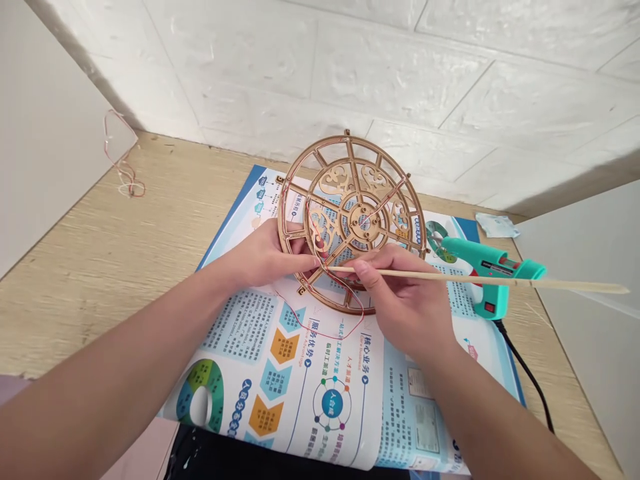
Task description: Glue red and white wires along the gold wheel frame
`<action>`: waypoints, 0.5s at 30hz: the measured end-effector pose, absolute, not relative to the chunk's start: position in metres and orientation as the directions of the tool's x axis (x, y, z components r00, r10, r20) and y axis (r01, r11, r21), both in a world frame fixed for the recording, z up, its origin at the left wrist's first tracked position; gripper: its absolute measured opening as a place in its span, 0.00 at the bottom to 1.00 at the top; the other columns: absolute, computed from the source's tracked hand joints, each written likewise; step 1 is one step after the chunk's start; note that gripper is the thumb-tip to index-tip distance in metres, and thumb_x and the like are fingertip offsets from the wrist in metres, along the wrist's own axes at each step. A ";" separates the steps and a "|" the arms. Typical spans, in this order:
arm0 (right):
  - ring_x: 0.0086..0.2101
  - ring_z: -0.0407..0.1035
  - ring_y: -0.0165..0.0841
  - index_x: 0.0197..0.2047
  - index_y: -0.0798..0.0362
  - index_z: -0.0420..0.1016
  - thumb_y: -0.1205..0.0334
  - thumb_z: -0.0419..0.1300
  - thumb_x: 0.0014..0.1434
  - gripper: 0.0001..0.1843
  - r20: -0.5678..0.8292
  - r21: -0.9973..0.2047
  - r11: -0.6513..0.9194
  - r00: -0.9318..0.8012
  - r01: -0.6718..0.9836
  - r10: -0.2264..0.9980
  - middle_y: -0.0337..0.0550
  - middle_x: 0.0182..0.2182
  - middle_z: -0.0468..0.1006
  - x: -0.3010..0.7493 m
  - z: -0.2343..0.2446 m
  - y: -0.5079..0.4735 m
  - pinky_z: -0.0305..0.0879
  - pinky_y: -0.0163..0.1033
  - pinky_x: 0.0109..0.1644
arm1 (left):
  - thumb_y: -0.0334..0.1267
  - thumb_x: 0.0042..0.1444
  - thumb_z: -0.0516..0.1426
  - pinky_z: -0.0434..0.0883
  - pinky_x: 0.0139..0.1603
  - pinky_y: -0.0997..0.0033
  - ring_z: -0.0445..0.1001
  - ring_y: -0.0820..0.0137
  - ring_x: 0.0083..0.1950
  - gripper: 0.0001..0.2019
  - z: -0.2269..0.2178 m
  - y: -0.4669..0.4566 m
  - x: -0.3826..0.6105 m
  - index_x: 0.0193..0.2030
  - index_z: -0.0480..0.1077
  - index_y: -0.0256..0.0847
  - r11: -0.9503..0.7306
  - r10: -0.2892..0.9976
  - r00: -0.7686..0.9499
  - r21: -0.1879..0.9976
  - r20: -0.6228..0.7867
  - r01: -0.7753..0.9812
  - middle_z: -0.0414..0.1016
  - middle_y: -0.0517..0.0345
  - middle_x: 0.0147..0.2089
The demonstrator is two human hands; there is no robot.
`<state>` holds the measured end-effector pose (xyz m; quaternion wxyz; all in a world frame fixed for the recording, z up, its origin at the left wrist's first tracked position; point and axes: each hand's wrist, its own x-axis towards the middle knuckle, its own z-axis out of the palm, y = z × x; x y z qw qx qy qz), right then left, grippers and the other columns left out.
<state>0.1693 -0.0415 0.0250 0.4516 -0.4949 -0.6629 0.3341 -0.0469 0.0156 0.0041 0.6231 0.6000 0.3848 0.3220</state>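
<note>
A round wooden wheel frame (358,215) with spokes and scrollwork panels is propped up at a tilt above a printed sheet. My left hand (280,257) is closed on the lower left of its rim, thumb in front and some fingers behind. In my right hand (407,293) a thin wooden stick (480,279) is pinched; its tip reaches the wheel's lower part, close to my left thumb. Thin red wire (345,337) runs along the rim and hangs in a loose loop below the stick's tip.
The printed sheet (320,373) with charts covers the middle of the wooden table (65,293). At right lies a teal glue gun (475,257), its black cord (530,373) trailing forward. Tangled wire (131,183) lies at back left, and a small white packet (497,225) at back right. A white brick-patterned wall (320,73) stands behind.
</note>
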 end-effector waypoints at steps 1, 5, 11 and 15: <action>0.32 0.77 0.32 0.31 0.49 0.81 0.58 0.65 0.68 0.12 0.273 -0.886 0.293 -0.106 0.360 0.956 0.42 0.30 0.82 0.169 0.025 -0.042 0.73 0.38 0.34 | 0.39 0.51 0.67 0.66 0.29 0.71 0.67 0.73 0.26 0.10 0.005 0.015 -0.047 0.27 0.72 0.39 0.070 0.863 0.497 0.996 -0.092 0.064 0.67 0.64 0.22; 0.32 0.77 0.32 0.32 0.49 0.81 0.60 0.65 0.68 0.11 0.278 -0.885 0.300 -0.112 0.357 0.954 0.41 0.29 0.82 0.168 0.025 -0.042 0.73 0.37 0.33 | 0.38 0.51 0.67 0.62 0.27 0.72 0.60 0.75 0.23 0.12 0.009 0.014 -0.046 0.23 0.71 0.39 0.047 0.871 0.486 0.997 -0.074 0.068 0.59 0.67 0.19; 0.31 0.78 0.32 0.32 0.48 0.80 0.63 0.65 0.67 0.10 0.307 -0.870 0.333 -0.127 0.364 0.943 0.39 0.29 0.82 0.167 0.024 -0.043 0.72 0.37 0.31 | 0.38 0.50 0.66 0.59 0.25 0.73 0.62 0.75 0.24 0.08 0.010 0.015 -0.045 0.27 0.74 0.38 0.052 0.866 0.491 0.994 -0.093 0.096 0.64 0.65 0.21; 0.32 0.78 0.29 0.32 0.49 0.79 0.66 0.65 0.67 0.10 0.320 -0.849 0.357 -0.158 0.389 0.934 0.38 0.31 0.83 0.166 0.026 -0.043 0.73 0.35 0.33 | 0.38 0.49 0.66 0.59 0.25 0.74 0.62 0.76 0.24 0.16 0.011 0.014 -0.045 0.20 0.64 0.40 0.037 0.874 0.476 0.991 -0.093 0.125 0.63 0.65 0.21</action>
